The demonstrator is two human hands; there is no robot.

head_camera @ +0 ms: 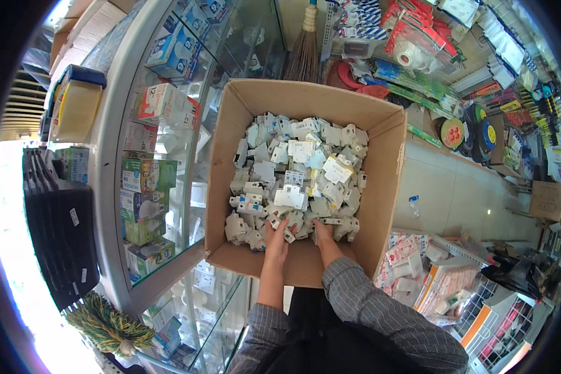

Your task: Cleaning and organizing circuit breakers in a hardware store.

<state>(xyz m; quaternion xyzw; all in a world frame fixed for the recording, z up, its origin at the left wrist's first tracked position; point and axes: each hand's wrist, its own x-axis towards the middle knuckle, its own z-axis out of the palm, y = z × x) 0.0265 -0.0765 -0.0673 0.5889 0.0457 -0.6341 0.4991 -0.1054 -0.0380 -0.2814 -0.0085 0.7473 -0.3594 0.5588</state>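
Observation:
A large open cardboard box (308, 89) stands before me, filled with a heap of white circuit breakers (290, 197). Both my hands reach in over its near side. My left hand (276, 236) is among the breakers near the front, with a small breaker (288, 234) at its fingers; whether it grips it is hard to tell. To the right, my right hand (324, 231) touches the heap beside a narrow breaker (331, 221), its fingertips partly hidden between the pieces. Some breakers in the heap bear labels and yellow or blue marks.
A glass display case (142, 294) with boxed light bulbs (148, 203) stands at the left, a roll of tape (77, 110) on top. Behind the box leans a straw broom (304, 56). Cable reels (451, 133) and packaged goods (404, 262) lie at the right.

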